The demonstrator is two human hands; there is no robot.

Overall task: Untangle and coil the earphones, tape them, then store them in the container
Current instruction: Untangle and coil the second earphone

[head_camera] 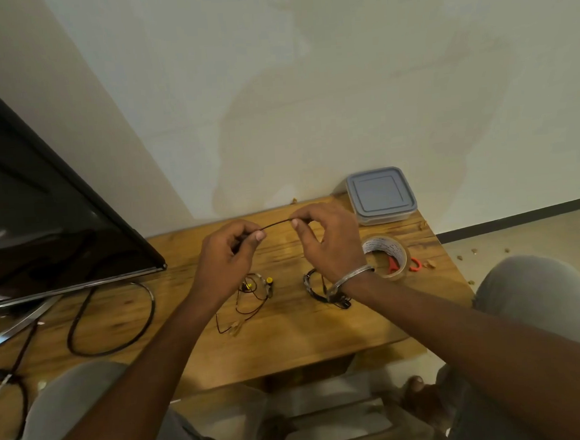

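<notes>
Pinching a short stretch of dark earphone cable taut between them, the left hand and right hand hover above the table, the lidded container far right.

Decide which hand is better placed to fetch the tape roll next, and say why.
Probably the right hand: the tape roll lies just beside its wrist, while the left hand, pinching the same earphone cord, would have to cross over.
</notes>
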